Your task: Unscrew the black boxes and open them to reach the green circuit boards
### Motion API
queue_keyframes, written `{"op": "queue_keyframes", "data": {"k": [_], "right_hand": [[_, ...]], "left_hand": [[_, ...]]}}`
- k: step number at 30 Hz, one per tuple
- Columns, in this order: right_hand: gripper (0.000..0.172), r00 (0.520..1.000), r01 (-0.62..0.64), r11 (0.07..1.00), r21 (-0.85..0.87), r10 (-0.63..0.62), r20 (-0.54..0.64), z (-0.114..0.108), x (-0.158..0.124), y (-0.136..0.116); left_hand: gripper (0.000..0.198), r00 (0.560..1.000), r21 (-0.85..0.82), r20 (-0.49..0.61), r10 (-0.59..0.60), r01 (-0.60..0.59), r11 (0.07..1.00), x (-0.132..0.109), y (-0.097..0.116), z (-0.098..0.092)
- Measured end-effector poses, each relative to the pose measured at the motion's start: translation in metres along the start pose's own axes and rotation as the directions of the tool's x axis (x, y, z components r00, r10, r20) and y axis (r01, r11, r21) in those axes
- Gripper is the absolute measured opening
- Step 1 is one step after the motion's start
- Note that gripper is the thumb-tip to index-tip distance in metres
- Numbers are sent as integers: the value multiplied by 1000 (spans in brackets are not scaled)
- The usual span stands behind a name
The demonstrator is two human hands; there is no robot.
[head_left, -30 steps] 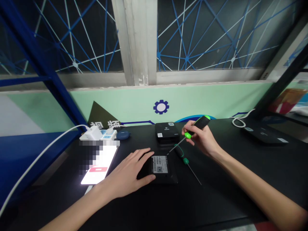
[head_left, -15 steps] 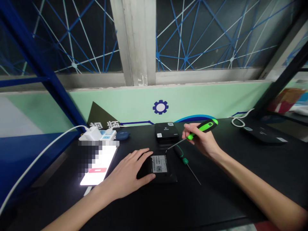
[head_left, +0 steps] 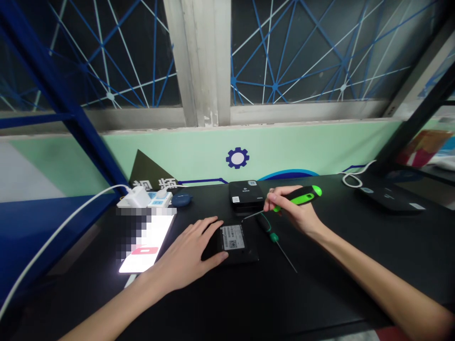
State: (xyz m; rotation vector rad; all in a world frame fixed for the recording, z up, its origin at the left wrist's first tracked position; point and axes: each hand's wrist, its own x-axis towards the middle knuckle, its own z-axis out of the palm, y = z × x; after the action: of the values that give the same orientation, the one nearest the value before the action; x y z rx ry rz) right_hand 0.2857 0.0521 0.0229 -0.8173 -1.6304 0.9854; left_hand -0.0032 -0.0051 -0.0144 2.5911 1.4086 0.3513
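Note:
My left hand (head_left: pixel 194 248) spans the left part of a flat black electronic box (head_left: pixel 250 251), thumb toward its near edge and fingers toward its far-left corner. A white printed label (head_left: pixel 232 237) faces up on that box. In my right hand (head_left: pixel 293 208) is a screwdriver (head_left: pixel 300 195) with a green and black handle, gripped by the fingers. Its thin shaft slants down to the left, the tip at the box's far edge near the label's corner. Whether the tip sits in a screw is too small to tell. A second, thin screwdriver (head_left: pixel 274 237) with a green collar lies just right of the box.
Behind stands another black box (head_left: pixel 246 194) with stickers. A lit phone (head_left: pixel 152 241), a power strip with a white charger (head_left: pixel 138 196) and a dark blue case (head_left: pixel 181 200) are at left. At right lie a black device (head_left: pixel 389 199) and a white cable (head_left: pixel 351 180).
The black box has shifted slightly left and away from me under my left hand. The screwdriver's handle has dropped and its tip has moved a little left, so its shaft lies flatter.

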Motion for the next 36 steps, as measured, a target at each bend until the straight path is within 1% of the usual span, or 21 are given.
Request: {"op": "queue_keyframes", "data": {"k": [5,8,10,13,15,20,23,26,30,33,36], "right_hand": [[33,999,18,1000,-4,-18,33,1,-1,0],[32,998,-2,1000,1,2,62,2,-1,1],[33,998,-32,999,-11,33,57,3,0,3],[35,995,-99,995,-11,99,-21,3,4,7],[35,989,-130,991,25,131,-72,2,6,11],[34,980,-156,984,90,166,-108,0,7,16],[33,973,-177,978,114,191,-127,0,8,15],[32,954,-205,969,138,230,-194,-2,10,16],[28,924,-217,965,144,251,-290,-7,15,18],[28,929,-206,967,152,242,-280,-7,15,18],[27,955,-177,960,219,221,-200,-3,12,17]], "left_hand": [[64,999,2,-32,24,-24,1000,-1,-1,1],[63,999,4,-27,22,-22,1000,0,-1,1],[63,1000,7,-15,14,-14,1000,0,-1,0],[64,1000,10,-2,3,-3,1000,0,0,0],[65,1000,7,6,-3,3,1000,0,-1,-1],[66,999,0,38,-28,28,1000,0,-1,-2],[66,999,3,39,-20,20,1000,-1,-1,-2],[65,1000,7,17,-8,7,1000,0,-2,-1],[65,1000,5,18,-8,8,1000,0,-3,0],[66,1000,0,25,-15,15,1000,1,-2,-2],[68,999,-9,44,-33,33,999,0,-1,-3]]}}
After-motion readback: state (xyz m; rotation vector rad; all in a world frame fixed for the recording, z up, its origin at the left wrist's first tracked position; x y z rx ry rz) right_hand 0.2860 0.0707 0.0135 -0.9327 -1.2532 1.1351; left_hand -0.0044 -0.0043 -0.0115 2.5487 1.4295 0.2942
